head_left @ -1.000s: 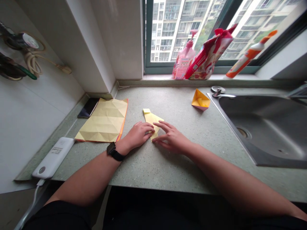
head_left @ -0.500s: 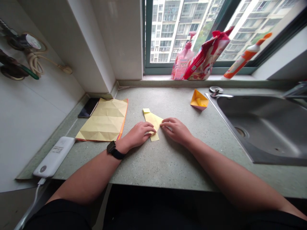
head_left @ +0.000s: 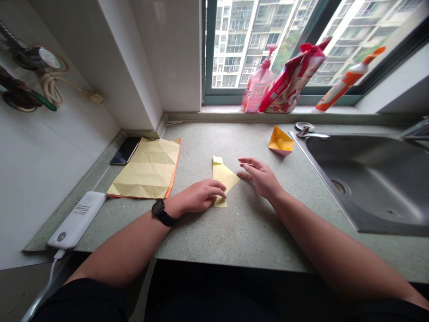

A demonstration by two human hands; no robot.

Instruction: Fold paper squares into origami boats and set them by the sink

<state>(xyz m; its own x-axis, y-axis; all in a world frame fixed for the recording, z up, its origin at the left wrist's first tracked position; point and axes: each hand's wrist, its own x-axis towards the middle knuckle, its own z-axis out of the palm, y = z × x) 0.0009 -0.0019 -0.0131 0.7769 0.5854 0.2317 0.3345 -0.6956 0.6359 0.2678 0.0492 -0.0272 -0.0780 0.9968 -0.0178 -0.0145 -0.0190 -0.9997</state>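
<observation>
Yellow folded paper lies under the fingers of my left hand, mid-countertop.
My left fingers are bent and slack, laid over its lower left side without closing around it; those of my right hand are parted and released by its right-hand point, though whether they touch I cannot tell. Near the countertop's back left corner I have creased paper sheets beside a smartphone, and an orange paper box just off the sink's back left corner.
</observation>
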